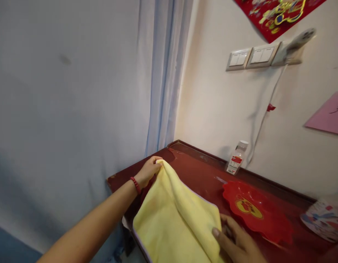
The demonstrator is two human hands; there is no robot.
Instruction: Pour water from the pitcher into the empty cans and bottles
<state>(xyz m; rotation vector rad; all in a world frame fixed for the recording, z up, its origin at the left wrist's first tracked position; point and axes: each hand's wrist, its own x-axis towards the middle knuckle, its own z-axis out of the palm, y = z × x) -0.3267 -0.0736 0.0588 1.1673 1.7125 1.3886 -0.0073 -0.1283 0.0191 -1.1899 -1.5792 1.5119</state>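
A yellow cloth [171,212] with a thin purple edge hangs spread between my hands, in front of the dark red table. My left hand [149,171], with a red bead bracelet [135,185] at its wrist, pinches one upper corner. At the lower right, my right hand [237,237] has its thumb over the cloth's right edge and its fingers behind it. The cloth sags in a fold between the two grips, and its lower part runs out of view.
On the table [191,166], a red scalloped tray [270,215] lies right of the cloth. Behind it stands a clear bottle [235,160] with a white cap. A patterned plastic bag [326,219] sits far right. A white cord [267,109] hangs from the wall socket. A pale curtain [160,80] borders the left.
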